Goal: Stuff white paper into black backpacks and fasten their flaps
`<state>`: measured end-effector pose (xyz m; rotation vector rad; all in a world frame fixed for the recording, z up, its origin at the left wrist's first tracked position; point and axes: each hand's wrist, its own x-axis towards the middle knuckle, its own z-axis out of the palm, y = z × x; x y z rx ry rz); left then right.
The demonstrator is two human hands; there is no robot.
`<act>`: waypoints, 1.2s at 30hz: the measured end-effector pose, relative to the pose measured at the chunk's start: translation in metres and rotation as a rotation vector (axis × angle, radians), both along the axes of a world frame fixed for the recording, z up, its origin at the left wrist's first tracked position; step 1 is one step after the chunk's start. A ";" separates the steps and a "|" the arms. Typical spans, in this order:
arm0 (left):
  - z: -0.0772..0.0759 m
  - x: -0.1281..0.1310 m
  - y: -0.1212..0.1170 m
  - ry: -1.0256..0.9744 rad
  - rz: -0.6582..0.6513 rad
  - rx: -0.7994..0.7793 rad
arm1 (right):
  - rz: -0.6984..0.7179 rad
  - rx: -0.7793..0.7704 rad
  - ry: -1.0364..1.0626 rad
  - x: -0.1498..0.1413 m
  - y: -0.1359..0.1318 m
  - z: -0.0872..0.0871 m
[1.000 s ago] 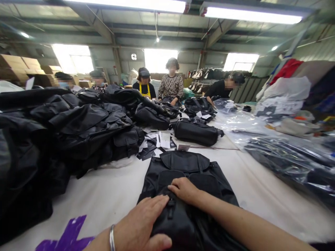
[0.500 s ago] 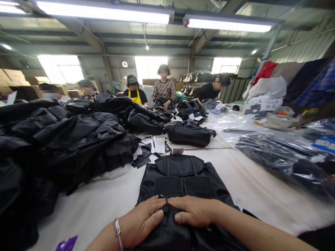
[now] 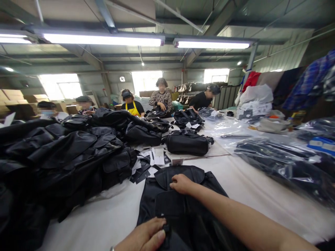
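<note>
Heaped black bags (image 3: 65,153), strip lights (image 3: 104,39) and co-workers (image 3: 160,100) show a factory workshop.

Right hand (image 3: 181,184) curled, ahead of left hand (image 3: 146,235)

The person's left hand (image 3: 143,237) and right hand (image 3: 183,184) are both bare — rounded knuckles on the right one, a broad, blunt-tipped thumb (image 3: 157,240) on the left. Just behind the left hand, at the picture's lower edge, sits a narrow, shiny, silver-coloured bangle (image 3: 112,248) that looks like metal; only a short curve of it shows, too small to tell any marking. Behind the right hand, the right forearm (image 3: 230,211) is bare too — smooth in outline, widening steadily away from the hand.
</note>
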<state>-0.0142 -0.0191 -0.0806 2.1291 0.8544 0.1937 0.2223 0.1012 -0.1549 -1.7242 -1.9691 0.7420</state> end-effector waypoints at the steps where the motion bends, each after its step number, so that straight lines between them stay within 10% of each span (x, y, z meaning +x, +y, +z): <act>1: -0.003 -0.001 -0.001 0.007 0.034 -0.002 | -0.017 -0.010 0.009 -0.007 0.004 -0.003; 21: 0.012 0.029 -0.025 0.030 0.415 0.036 | 0.416 0.322 0.305 -0.015 -0.104 0.028; 36: 0.021 0.035 -0.031 0.051 0.451 -0.069 | 0.266 -0.103 0.654 -0.009 -0.112 0.035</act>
